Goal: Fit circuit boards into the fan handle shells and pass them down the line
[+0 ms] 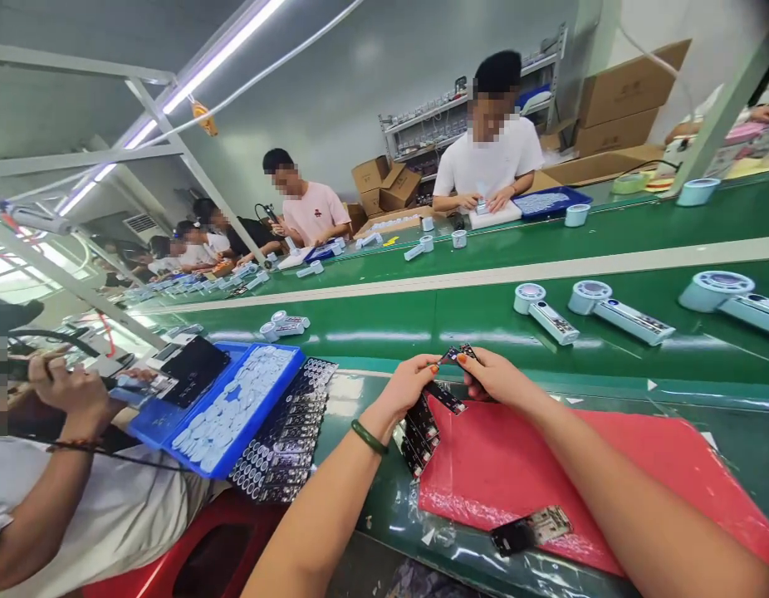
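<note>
Both my hands meet above the far edge of a red sheet [546, 465]. Between them is a small black circuit board [460, 354]. My left hand [413, 384], below a green bangle, pinches its left end, and the fingers of my right hand [489, 374] are closed on its right end. Under my left hand lie more black circuit boards [418, 436], partly covered by that hand. Nearer to me, a loose board with a bare metallic part [532, 530] rests across the front edge of the red sheet.
On the green conveyor belt [384, 320] lie several light-blue handheld fan bodies [627, 320]. Left of me, a blue tray [278, 365] holds many pale-blue pieces, beside panels of black boards [291, 432]. A co-worker's arm [73, 407] is close on the left; other people sit across the belt.
</note>
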Demonstrator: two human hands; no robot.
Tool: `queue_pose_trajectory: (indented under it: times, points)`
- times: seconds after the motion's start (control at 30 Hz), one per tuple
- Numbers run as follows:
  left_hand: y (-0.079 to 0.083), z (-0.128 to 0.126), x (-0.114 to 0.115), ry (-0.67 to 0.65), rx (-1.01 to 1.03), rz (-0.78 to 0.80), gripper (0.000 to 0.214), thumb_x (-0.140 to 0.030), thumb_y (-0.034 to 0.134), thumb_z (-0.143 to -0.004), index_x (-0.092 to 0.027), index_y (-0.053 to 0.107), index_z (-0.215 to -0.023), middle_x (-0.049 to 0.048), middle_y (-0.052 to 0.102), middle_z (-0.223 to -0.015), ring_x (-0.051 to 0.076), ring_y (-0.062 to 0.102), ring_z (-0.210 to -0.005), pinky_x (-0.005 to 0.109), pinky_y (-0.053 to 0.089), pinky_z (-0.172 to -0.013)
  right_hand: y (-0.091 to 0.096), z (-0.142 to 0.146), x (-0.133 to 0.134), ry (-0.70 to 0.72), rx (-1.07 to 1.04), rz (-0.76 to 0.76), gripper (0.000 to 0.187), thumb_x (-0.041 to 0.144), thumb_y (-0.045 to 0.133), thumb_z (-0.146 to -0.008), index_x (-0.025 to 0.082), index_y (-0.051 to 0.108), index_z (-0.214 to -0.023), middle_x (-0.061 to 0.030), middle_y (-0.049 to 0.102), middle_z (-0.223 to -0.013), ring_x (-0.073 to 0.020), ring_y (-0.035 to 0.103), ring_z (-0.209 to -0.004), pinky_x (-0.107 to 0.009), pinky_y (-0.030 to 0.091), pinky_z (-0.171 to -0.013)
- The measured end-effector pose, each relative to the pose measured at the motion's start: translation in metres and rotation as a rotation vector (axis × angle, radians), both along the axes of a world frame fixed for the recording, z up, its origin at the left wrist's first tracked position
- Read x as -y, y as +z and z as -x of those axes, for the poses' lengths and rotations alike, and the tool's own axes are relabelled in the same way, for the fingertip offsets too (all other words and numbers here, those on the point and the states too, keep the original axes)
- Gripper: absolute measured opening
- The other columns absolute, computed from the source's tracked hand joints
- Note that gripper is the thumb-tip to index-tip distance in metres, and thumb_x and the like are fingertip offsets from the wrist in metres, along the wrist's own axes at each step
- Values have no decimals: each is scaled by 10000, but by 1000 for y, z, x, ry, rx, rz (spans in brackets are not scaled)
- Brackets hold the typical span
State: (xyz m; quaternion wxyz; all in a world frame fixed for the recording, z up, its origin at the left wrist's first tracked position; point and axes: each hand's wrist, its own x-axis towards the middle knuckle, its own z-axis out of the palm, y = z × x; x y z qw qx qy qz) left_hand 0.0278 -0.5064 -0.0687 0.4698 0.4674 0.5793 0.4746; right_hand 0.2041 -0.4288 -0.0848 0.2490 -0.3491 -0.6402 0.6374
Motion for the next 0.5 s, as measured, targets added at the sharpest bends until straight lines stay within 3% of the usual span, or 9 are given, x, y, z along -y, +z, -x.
queue_pose_trajectory:
  times: [0.13,0.23,0.37,0.5]
  points:
    - [13,3,8,-30,190,74,528,-438,777,-735,-168,681,-1179,-61,504,-601,36,349,-441,195,251,-433,11,-4,-4,41,-63,-53,509,679,633,-787,195,557,-922,20,555,-705,-143,549,-559,-263,478,-534]
    - [12,4,12,-106,372,88,564,-449,802,-731,-183,661,-1208,-93,419,-527,20,282,-368,178,198,-375,18,-9,-10,163,-187,-62,544,693,676,-772,173,596,-908,22,525,-716,-128,512,-614,-260,473,-607]
    - [7,-1,15,-262,576,-2,417,-414,782,-781,-224,687,-1140,-103,391,-490,15,256,-319,149,245,-355,24,-19,-18,381,-343,10,505,630,716,-818,149,608,-930,7,543,-735,-127,500,-640,-265,445,-633]
    - [1,-7,16,-394,691,-45,265,-378,756,-816,-276,707,-1056,-103,389,-463,17,239,-285,134,270,-335,27,-23,-19,463,-407,119,540,647,765,-773,153,579,-889,12,547,-681,-118,474,-577,-249,387,-562]
